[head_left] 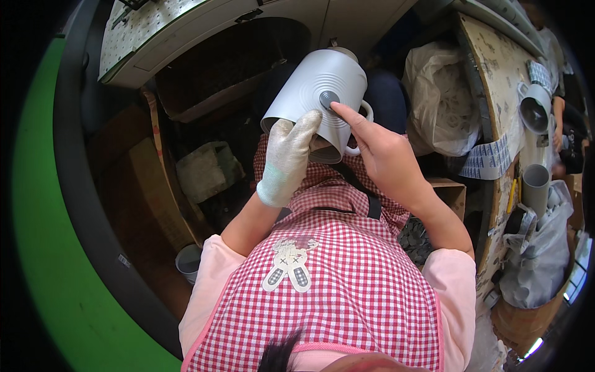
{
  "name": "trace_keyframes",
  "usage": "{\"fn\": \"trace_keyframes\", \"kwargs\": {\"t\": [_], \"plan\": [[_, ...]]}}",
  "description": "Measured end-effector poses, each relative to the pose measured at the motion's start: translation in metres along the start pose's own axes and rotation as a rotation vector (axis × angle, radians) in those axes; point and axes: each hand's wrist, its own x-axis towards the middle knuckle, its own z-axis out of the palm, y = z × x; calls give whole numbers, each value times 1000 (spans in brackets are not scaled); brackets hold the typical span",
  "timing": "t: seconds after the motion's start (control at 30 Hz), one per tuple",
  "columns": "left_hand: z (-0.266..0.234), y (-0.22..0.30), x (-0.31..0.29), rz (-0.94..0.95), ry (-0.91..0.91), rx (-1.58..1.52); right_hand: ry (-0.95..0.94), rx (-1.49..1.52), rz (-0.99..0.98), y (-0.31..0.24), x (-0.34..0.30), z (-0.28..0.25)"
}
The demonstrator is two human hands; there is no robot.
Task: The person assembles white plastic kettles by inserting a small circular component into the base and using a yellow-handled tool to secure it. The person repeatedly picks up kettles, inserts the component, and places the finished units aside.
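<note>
Closest in, the checked apron (359, 285) fills the lap, and just beyond it a silvery vessel (307, 77) lies tilted over the knees, its open end toward the body. Here's the gloved left hand (285, 158) at that open end: two digits show, set apart, tips against the wall, the others hidden, so I can't tell how firmly they close. Over comes the bare right hand (393, 158), index finger straight out, its tip on the round grey disc (328, 99) amid the ringed ridges; the rest curl under, partly out of sight. The step in hand looks like pressing or seating that disc, and the move seems to call for even fingertip pressure while the glove steadies the wall. Farther out, right, a plastic bag (427, 87) slumps beside the workbench (489, 62), where a handled cup (535, 108) lies.
</note>
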Motion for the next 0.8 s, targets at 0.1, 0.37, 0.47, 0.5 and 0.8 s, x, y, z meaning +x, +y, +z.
{"fn": "trace_keyframes", "kwargs": {"t": [0.1,0.37,0.47,0.5,0.8], "plan": [[5,-7,2,-20,68,103,41,-333,-23,-2,-5,6],[18,-34,12,-47,50,483,-11,-397,80,2,-6,12],[6,-21,6,-12,-1,134,68,360,81,33,-8,-10],[0,-14,5,24,-9,23,251,532,113,44,-10,-17],[-15,-4,-2,104,-38,177,320,975,457,97,9,-35]]}}
